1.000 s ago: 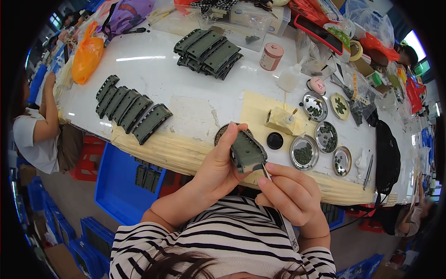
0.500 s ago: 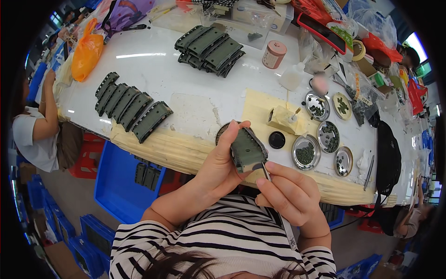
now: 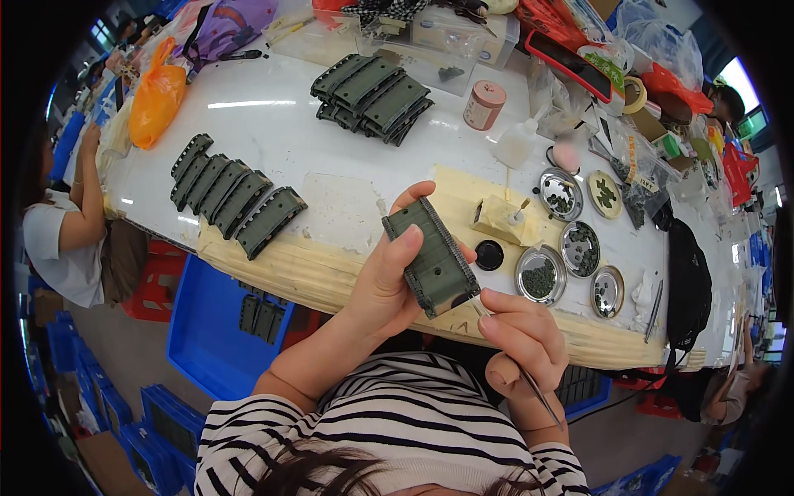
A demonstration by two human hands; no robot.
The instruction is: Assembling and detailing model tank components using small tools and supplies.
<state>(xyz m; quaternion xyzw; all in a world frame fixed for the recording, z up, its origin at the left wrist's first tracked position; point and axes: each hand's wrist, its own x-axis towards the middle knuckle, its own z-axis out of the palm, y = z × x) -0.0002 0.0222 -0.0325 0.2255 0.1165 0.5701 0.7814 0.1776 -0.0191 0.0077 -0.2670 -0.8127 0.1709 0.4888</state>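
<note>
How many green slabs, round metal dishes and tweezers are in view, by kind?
Green slabs in left hand: 1
Green slabs, near row on table: 6
Round metal dishes: 5
Tweezers in right hand: 1
Far green stack: overlapping, not counted
Total: 13

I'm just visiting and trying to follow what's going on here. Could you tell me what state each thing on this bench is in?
Left hand: gripping the green part.
Green part: lifted off the table, tilted.
Right hand: pinching thin tweezers by the part's lower edge.
Row of green parts: lying side by side on the white table.
Stacked green parts: piled.
Round metal dishes: open, holding small dark bits.
Pink jar: upright, lidded.
</note>
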